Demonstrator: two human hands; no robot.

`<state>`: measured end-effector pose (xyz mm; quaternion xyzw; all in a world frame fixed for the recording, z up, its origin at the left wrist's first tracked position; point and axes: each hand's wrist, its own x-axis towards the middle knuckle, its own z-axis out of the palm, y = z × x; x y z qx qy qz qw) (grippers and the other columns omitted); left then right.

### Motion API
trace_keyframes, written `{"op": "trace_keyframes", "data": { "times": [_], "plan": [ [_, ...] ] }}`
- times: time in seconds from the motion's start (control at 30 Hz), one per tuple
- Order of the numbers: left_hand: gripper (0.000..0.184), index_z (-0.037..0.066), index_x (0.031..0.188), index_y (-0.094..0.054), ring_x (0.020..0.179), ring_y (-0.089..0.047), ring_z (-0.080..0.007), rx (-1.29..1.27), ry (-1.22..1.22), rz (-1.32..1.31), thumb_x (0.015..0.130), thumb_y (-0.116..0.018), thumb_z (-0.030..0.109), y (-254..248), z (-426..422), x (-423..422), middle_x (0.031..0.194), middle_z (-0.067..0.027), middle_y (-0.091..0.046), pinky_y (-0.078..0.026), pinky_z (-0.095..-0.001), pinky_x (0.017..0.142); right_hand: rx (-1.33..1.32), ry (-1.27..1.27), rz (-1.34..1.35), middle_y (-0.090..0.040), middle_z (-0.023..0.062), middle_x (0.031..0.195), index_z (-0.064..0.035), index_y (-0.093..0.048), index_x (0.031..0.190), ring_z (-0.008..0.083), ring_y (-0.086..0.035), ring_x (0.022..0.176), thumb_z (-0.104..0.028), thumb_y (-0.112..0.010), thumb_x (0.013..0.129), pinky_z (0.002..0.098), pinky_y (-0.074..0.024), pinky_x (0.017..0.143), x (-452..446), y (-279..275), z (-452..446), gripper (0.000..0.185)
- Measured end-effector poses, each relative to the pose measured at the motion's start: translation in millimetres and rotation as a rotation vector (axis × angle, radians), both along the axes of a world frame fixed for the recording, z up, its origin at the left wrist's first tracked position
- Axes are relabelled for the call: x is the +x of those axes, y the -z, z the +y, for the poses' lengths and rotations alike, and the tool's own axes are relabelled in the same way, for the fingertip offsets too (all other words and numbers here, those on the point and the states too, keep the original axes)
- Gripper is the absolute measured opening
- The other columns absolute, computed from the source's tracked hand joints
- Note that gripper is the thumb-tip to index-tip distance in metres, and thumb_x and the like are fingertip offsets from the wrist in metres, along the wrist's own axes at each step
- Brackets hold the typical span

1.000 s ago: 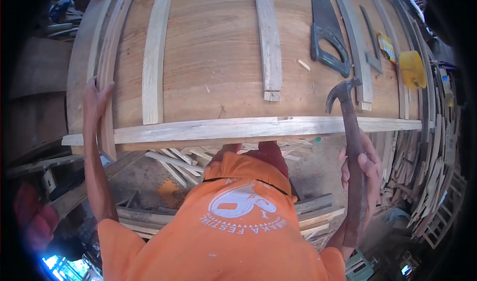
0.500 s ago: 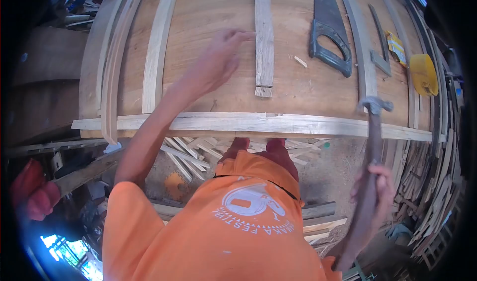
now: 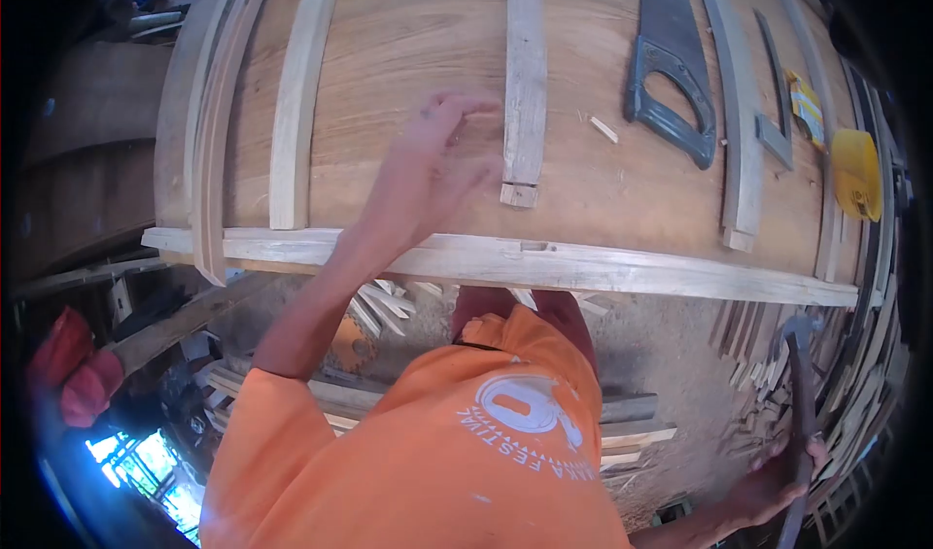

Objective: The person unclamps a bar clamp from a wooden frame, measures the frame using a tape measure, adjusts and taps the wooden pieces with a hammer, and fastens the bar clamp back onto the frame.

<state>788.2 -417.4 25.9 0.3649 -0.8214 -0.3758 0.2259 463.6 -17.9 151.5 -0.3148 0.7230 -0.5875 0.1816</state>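
Over the plywood sheet [image 3: 408, 44], my left hand [image 3: 432, 165] is slightly blurred, its fingers apart and nothing in it. Its fingertips are just left of the middle wooden strip [image 3: 525, 73], whose near end has a small cut block [image 3: 519, 195]. Low at the right, my right hand [image 3: 792, 471] is closed round the handle of a claw hammer [image 3: 801, 384], head up, out beyond the sheet's edge. A long pale strip [image 3: 622, 267] runs along the near edge of the sheet, beneath my left forearm.
A handsaw [image 3: 671, 92], a metal square [image 3: 775, 112], a yellow packet [image 3: 805, 112] and a yellow container [image 3: 855, 175] lie at the right of the sheet. More strips [image 3: 296, 102] lie at the left. Scrap wood [image 3: 379, 306] is on the floor below.
My left hand has left the left-hand strips and moved right, to beside the middle strip. My right hand has carried the hammer away from the near edge, down and to the right.
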Motion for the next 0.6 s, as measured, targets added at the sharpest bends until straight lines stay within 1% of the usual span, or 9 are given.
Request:
{"op": "trace_keyframes", "data": {
  "times": [0.07, 0.2, 0.23, 0.27, 0.33, 0.37, 0.53, 0.57, 0.6],
  "plan": [
    [0.059, 0.013, 0.144, -0.059, 0.127, -0.058, -0.0319, 0.113, 0.022, -0.053, 0.088, -0.077, 0.004, 5, -11, 9, 0.141, -0.0155, -0.057, -0.047, -0.0393, 0.106, 0.095, 0.383, 0.196, -0.056, 0.0081, 0.089, -0.0016, -0.049, 0.141, 0.0101, -0.052, 0.067, -0.074, -0.055, 0.096, 0.0194, -0.0378, 0.049, 10, 1, -6, 0.086],
    [0.068, 0.018, 0.147, -0.057, 0.139, -0.048, -0.0349, -0.173, 0.168, -0.087, 0.085, -0.073, -0.003, 19, -32, 3, 0.152, -0.0144, -0.050, -0.044, -0.0436, 0.112, 0.084, 0.445, 0.209, -0.057, 0.0060, 0.086, 0.0056, -0.052, 0.141, 0.0081, -0.050, 0.064, -0.062, -0.049, 0.100, 0.0185, -0.0300, 0.045, -1, -6, 2, 0.079],
    [0.070, 0.020, 0.148, -0.057, 0.144, -0.045, -0.0360, -0.232, 0.218, -0.080, 0.085, -0.071, -0.006, 21, -36, -3, 0.155, -0.0146, -0.048, -0.042, -0.0452, 0.114, 0.100, 0.320, 0.110, -0.061, 0.0096, 0.094, 0.0066, -0.056, 0.137, 0.0135, -0.058, 0.075, -0.056, -0.047, 0.101, 0.0205, -0.0432, 0.059, -8, -17, 13, 0.073],
    [0.070, 0.020, 0.148, -0.057, 0.144, -0.045, -0.0360, -0.232, 0.211, -0.074, 0.085, -0.071, -0.006, 22, -41, -7, 0.155, -0.0146, -0.048, -0.042, -0.0452, 0.114, 0.099, 0.314, 0.116, -0.061, 0.0096, 0.094, 0.0066, -0.056, 0.137, 0.0135, -0.058, 0.075, -0.056, -0.047, 0.101, 0.0205, -0.0432, 0.059, -1, -17, -2, 0.073],
    [0.069, 0.023, 0.147, -0.058, 0.149, -0.040, -0.0359, -0.489, 0.391, -0.184, 0.085, -0.071, -0.004, 24, -55, -16, 0.160, -0.0118, -0.045, -0.037, -0.0458, 0.122, 0.070, 0.514, 0.375, -0.063, 0.0143, 0.108, 0.0064, -0.060, 0.133, 0.0218, -0.063, 0.099, -0.053, -0.046, 0.101, 0.0295, -0.0499, 0.087, 11, -10, -35, 0.069],
    [0.069, 0.023, 0.147, -0.058, 0.149, -0.040, -0.0359, -0.496, 0.388, -0.175, 0.085, -0.071, -0.004, 27, -63, -19, 0.160, -0.0118, -0.045, -0.037, -0.0458, 0.122, 0.111, 0.425, 0.350, -0.058, 0.0157, 0.106, 0.0047, -0.063, 0.109, 0.0253, -0.057, 0.105, -0.062, -0.040, 0.100, 0.0408, -0.0439, 0.097, 8, -11, -36, 0.072],
    [0.060, 0.022, 0.136, -0.062, 0.153, -0.036, -0.0274, -0.665, 0.718, -0.221, 0.081, -0.078, 0.006, 31, -100, -37, 0.158, -0.0046, -0.050, -0.029, -0.0450, 0.128, -0.157, -0.183, 0.041, -0.054, 0.0166, 0.100, -0.0004, -0.058, 0.095, 0.0302, -0.058, 0.093, -0.051, -0.055, 0.095, 0.0454, -0.0477, 0.087, 30, -8, -123, 0.051],
    [0.060, 0.022, 0.136, -0.062, 0.153, -0.036, -0.0274, -0.677, 0.709, -0.201, 0.081, -0.078, 0.006, 28, -101, -40, 0.158, -0.0046, -0.050, -0.029, -0.0450, 0.128, -0.207, -0.291, -0.171, -0.056, 0.0143, 0.087, -0.0024, -0.055, 0.098, 0.0266, -0.061, 0.075, -0.047, -0.057, 0.099, 0.0441, -0.0531, 0.078, 38, -12, -142, 0.044],
    [0.058, 0.021, 0.133, -0.062, 0.152, -0.037, -0.0261, -0.653, 0.741, -0.203, 0.079, -0.079, 0.007, 25, -101, -42, 0.155, -0.0051, -0.051, -0.029, -0.0453, 0.127, -0.244, -0.364, -0.317, -0.051, 0.0066, 0.070, -0.0046, -0.052, 0.100, 0.0188, -0.053, 0.055, -0.039, -0.056, 0.104, 0.0369, -0.0523, 0.063, 42, -14, -157, 0.035]
  ]
}}
